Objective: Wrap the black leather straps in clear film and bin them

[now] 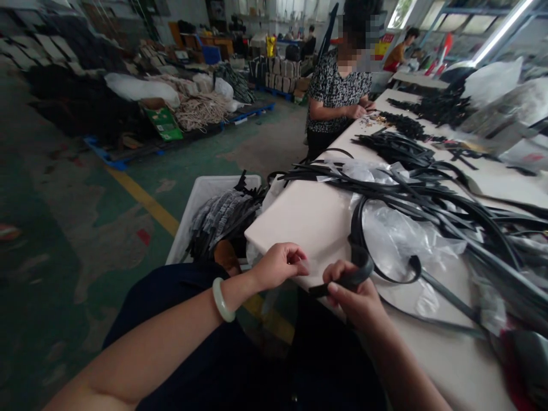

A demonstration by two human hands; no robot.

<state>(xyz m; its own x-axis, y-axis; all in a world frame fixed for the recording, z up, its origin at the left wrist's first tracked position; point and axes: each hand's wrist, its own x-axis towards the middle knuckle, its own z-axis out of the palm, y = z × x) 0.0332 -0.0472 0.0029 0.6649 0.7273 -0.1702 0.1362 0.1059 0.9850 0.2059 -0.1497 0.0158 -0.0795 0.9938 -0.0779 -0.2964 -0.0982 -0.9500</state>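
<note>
My right hand (362,299) is closed round a black strap (359,273) at the table's near edge. The strap's short end sticks out to the left between thumb and fingers, and its other part curls up behind the hand. Just left of it, my left hand (280,266) is raised by the table corner with its fingers curled in, apart from the strap. Whatever those fingers hold, if anything, is too small or hidden to tell. More long black straps (432,194) lie looped over the table beyond my right hand, among clear plastic bags (398,234).
A cream table (295,217) runs away to the right. Beside its left corner stands a white bin (188,222) of bundled straps. A co-worker (338,91) stands at the far side, hands over small parts. A dark object (531,365) sits at lower right.
</note>
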